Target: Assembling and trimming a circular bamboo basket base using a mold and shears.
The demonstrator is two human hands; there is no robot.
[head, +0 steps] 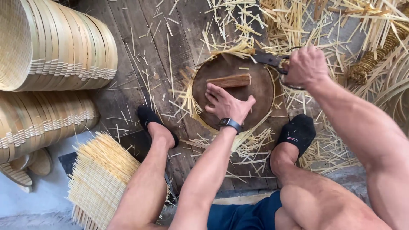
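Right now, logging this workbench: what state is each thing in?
Round brown wooden disc: flat, pinned by left hand.
Dark metal shears: in right hand's grip; blades' stance unclear.
Small wooden block: lying on disc.
Woven bamboo trays: stacked on edge.
Bamboo strips: scattered.

Two stacks of woven trays, one round board, one wooden block

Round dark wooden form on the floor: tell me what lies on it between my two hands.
In the head view, a short brown wooden block lies on the round dark wooden form, between the left hand and the right hand gripping shears.
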